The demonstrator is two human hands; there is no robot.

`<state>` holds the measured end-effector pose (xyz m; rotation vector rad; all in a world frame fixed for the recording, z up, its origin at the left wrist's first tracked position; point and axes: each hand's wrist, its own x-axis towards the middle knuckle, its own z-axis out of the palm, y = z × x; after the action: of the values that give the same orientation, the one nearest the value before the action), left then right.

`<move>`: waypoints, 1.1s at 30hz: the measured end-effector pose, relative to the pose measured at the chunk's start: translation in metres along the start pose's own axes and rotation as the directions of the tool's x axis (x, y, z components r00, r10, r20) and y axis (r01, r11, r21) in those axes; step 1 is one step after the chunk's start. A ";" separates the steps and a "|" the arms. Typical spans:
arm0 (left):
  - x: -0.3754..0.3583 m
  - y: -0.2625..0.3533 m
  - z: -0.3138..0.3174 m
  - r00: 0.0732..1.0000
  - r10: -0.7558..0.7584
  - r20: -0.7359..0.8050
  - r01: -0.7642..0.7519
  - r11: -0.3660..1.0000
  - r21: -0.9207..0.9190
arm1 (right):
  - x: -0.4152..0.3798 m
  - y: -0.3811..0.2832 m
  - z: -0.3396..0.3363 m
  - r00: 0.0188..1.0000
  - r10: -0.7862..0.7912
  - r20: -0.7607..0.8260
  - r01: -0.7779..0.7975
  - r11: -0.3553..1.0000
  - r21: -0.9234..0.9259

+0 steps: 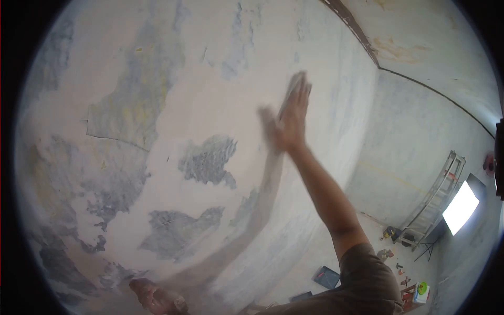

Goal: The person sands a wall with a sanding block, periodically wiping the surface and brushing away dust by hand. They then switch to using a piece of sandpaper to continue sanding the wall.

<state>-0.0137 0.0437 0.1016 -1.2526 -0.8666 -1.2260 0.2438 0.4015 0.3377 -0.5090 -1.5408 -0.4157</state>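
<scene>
"What colours is the wall [210,113] showing?"

"Pinkish white is covering most of it, while ragged grey patches [207,157] are breaking through toward its left and bottom edges, and faint yellow streaks [137,107] are tinting the grey near its upper left corner."

"And the ceiling [441,31]?"

"Orange-brown blotches [401,51] are staining its off-white, and a dark brown strip [354,26] is lining its edge."

"And the floor [374,231]?"

"A dark tray [327,279] is showing a pink streak [321,274] there, and the ladder [421,221] is looking silvery grey."

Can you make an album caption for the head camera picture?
Right hand high at a grey-patched wall, left hand low, metal ladder in the background.
</scene>
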 end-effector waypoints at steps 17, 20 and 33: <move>-0.047 -0.019 -0.022 0.995 -0.098 -0.021 0.100 0.990 0.100 | 0.034 0.038 -0.007 0.988 0.061 0.142 -0.062 0.998 0.004; -0.047 -0.019 -0.022 0.995 -0.099 0.007 0.098 0.989 0.114 | 0.072 0.066 -0.006 0.960 0.269 0.078 -0.279 0.944 0.174; -0.035 -0.012 -0.019 0.995 -0.095 -0.020 0.097 0.989 0.112 | 0.029 0.069 -0.005 0.952 0.293 0.088 -0.304 0.940 0.153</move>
<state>-0.0350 0.0333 0.0676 -1.1211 -0.9811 -1.2433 0.2858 0.4579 0.3635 -0.6203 -1.5138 -0.0368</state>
